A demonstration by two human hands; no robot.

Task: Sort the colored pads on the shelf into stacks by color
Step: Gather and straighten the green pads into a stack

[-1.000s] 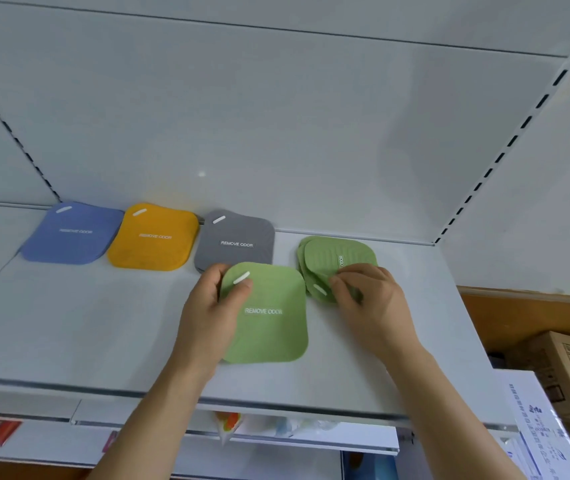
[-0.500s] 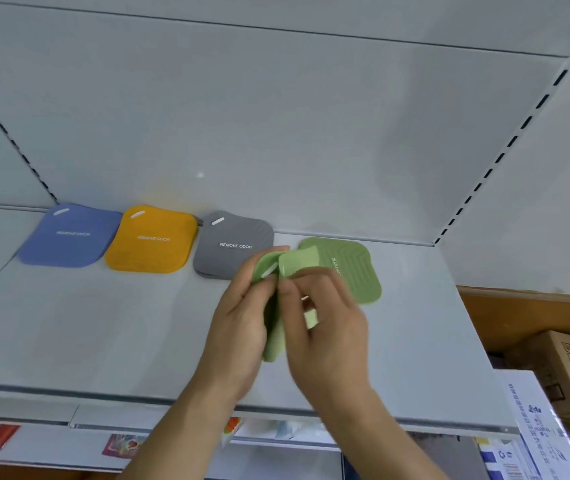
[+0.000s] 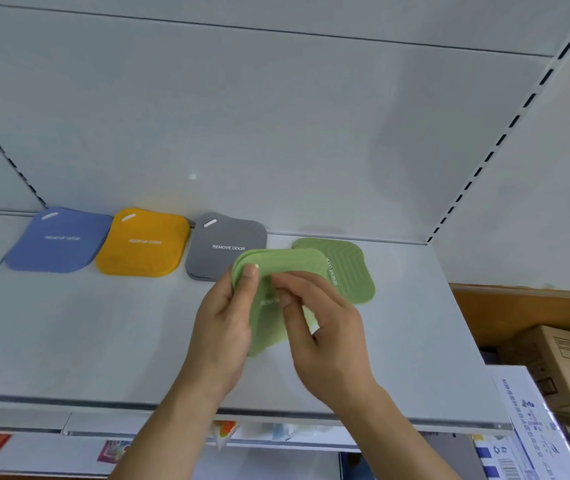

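Along the back of the white shelf [image 3: 68,341] lie a blue pad [image 3: 58,240], an orange pad [image 3: 143,242] and a grey pad stack [image 3: 224,247]. Further right a green pad [image 3: 349,271] lies flat on the shelf. Both hands hold a small bundle of green pads [image 3: 283,265] lifted off the shelf, in front of the grey stack and the lying green pad. My left hand [image 3: 221,327] grips the bundle's left edge with the thumb on top. My right hand [image 3: 321,327] pinches the bundle from the right, covering its lower part.
The shelf's back panel [image 3: 276,133] rises right behind the pads, and a side panel [image 3: 536,168] closes the right end. A cardboard box [image 3: 567,368] and a printed carton [image 3: 533,420] sit lower right. A lower shelf [image 3: 138,448] with packets shows beneath the front edge.
My hands picked green pads off the shelf and brought them together. The bundle, held on edge half a second ago, is now turned flatter with its face toward me.
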